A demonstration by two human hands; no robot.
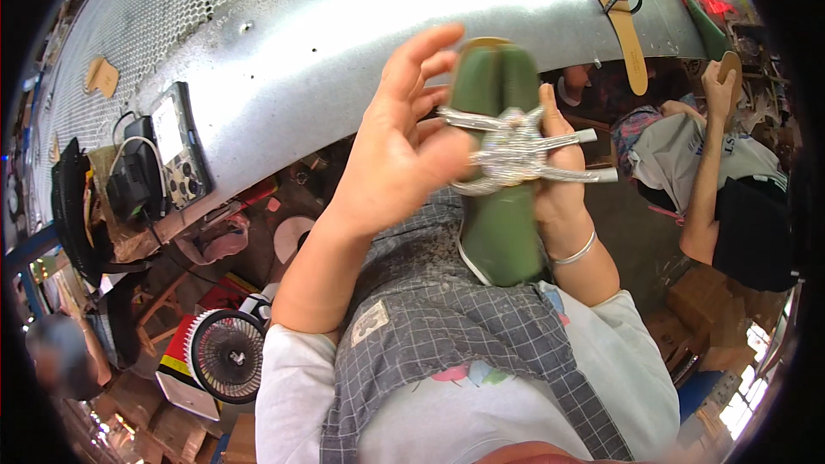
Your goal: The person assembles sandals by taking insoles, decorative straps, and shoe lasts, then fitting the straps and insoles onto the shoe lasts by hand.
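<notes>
A green sandal sole [501, 223] with silver glittery straps knotted across it [516, 155] is held upright in front of my chest. My right hand [557, 180], a silver bangle on its wrist, grips the sole from behind at its right edge. My left hand [404, 133] touches the strap knot with thumb and palm while its fingers spread upward. The sole's toe end points up toward the metal surface.
A curved grey metal conveyor [344, 51] runs across the top, carrying a tan sandal sole with black straps [620, 13]. A control box [180, 150] and cables sit at left. A small fan [225, 354] stands lower left. Another person [713, 172] works at right.
</notes>
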